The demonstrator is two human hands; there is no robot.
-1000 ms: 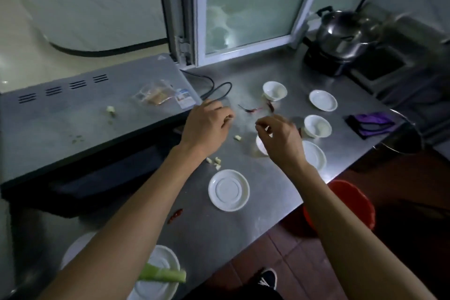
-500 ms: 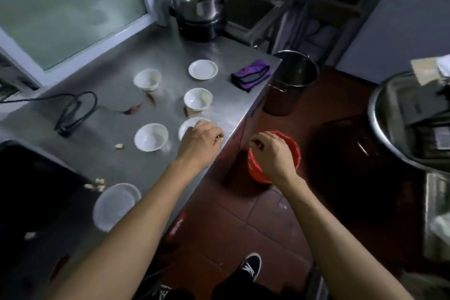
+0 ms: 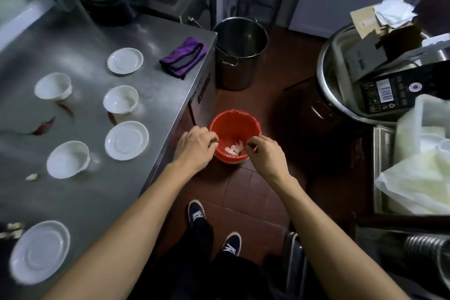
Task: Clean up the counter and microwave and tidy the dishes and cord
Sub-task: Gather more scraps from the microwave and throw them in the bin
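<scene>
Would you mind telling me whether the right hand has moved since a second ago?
Yes. The right hand has left the counter, where it was among the white dishes, and now sits off the counter's edge over the red bin on the floor.

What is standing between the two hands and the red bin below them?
Nothing visible. The left hand and right hand hang over the open mouth of the red bin, which stands on the floor beside the counter.

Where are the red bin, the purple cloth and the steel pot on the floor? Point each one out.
red bin point(image 3: 253, 121), head view, on its far right rim.
purple cloth point(image 3: 183, 56), head view, on the middle of the folded cloth.
steel pot point(image 3: 235, 73), head view, on its outer front wall.
</scene>
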